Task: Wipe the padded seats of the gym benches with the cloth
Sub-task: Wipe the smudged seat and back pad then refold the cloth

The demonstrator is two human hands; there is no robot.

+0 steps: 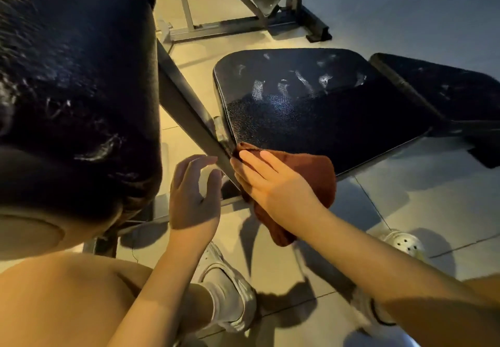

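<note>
Cloth (311,173) lies under the flat right hand (273,184) at the padded seat (311,119) corner; left hand (193,197) hovers relaxed, holding nothing

A gym: black padded benches on steel frames stand close together, a flat seat pad (311,108) at centre, a large upright pad (75,81) at left, another angled bench frame (243,8) far behind, on a pale tiled floor (433,211).
</note>
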